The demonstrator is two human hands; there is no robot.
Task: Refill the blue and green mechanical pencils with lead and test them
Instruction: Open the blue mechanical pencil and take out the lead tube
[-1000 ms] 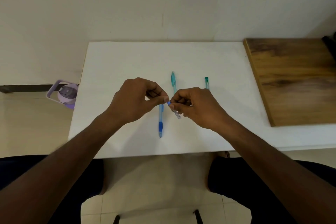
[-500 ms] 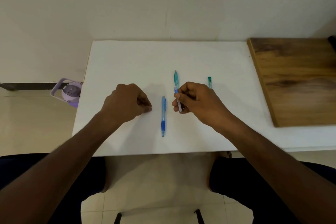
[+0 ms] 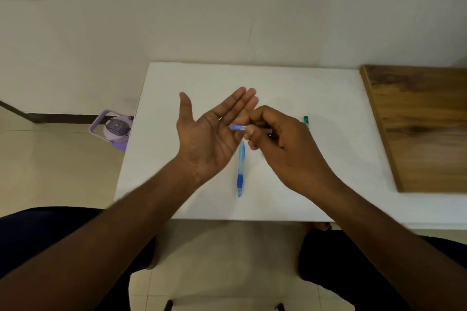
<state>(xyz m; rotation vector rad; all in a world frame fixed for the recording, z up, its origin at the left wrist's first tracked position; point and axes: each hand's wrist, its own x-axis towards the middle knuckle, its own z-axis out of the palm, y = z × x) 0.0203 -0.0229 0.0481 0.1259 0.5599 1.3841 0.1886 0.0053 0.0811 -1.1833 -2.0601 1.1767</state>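
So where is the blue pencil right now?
In the head view the blue pencil lies flat on the white table, near the middle, pointing toward the person. It sits just below and between the open left hand and the right hand, touched by neither.

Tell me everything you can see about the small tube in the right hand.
The lead tube is a slim, clear plastic case with a blue-violet end and a pale label band. It lies nearly level, above the white table, pinched between the thumb and fingers of the right hand. Its blue end points at the fingers of the open, palm-up left hand, close to or touching them. Whether it is capped, and any lead inside, cannot be made out.
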